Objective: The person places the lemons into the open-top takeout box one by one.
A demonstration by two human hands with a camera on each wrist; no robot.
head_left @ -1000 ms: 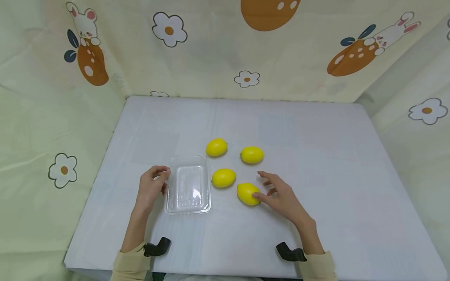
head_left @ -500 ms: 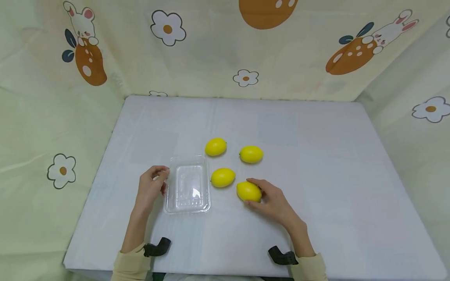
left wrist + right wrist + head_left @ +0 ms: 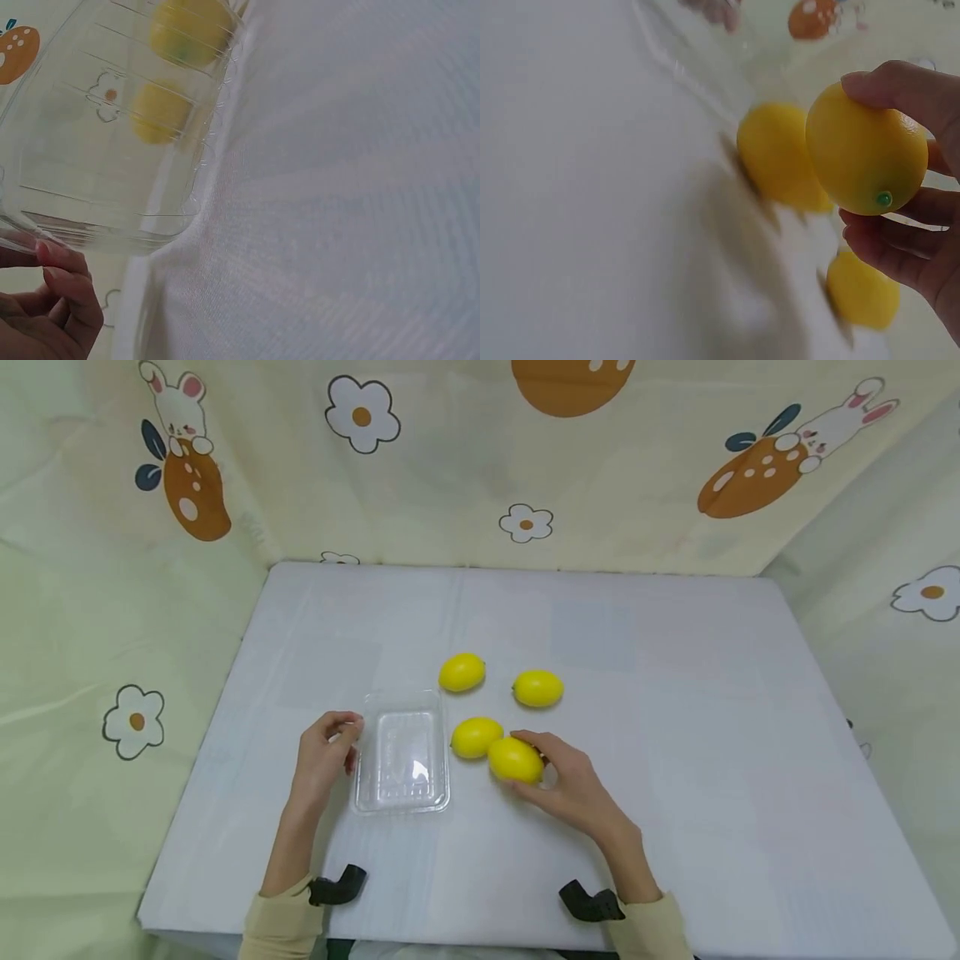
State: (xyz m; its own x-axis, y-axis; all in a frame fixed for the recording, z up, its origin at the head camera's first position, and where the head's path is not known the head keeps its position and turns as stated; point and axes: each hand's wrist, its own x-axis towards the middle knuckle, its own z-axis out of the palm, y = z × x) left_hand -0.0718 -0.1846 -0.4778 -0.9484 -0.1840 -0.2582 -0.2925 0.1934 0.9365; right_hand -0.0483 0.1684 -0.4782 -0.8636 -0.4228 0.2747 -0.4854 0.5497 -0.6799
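Note:
My right hand (image 3: 573, 781) holds a yellow lemon (image 3: 516, 761) between thumb and fingers. In the right wrist view this lemon (image 3: 866, 150) is lifted off the table, its green stem end showing. Just left of it in the head view, a second lemon (image 3: 477, 737) lies on the table beside a clear plastic box (image 3: 402, 806). The box stands open and nothing is seen in it. At its left rim, my left hand (image 3: 324, 756) pinches the edge with thumb and fingertip, as the left wrist view of the hand (image 3: 56, 300) shows.
Two more lemons lie farther back, one lemon (image 3: 462, 672) behind the box's right corner and another lemon (image 3: 537, 688) to its right. All stand on a white-covered table (image 3: 675, 693). A patterned curtain (image 3: 442, 468) hangs along the back and sides.
My right hand has closed round the nearest lemon, raised it and carried it left, towards the second lemon. The left hand and the box have stayed in place.

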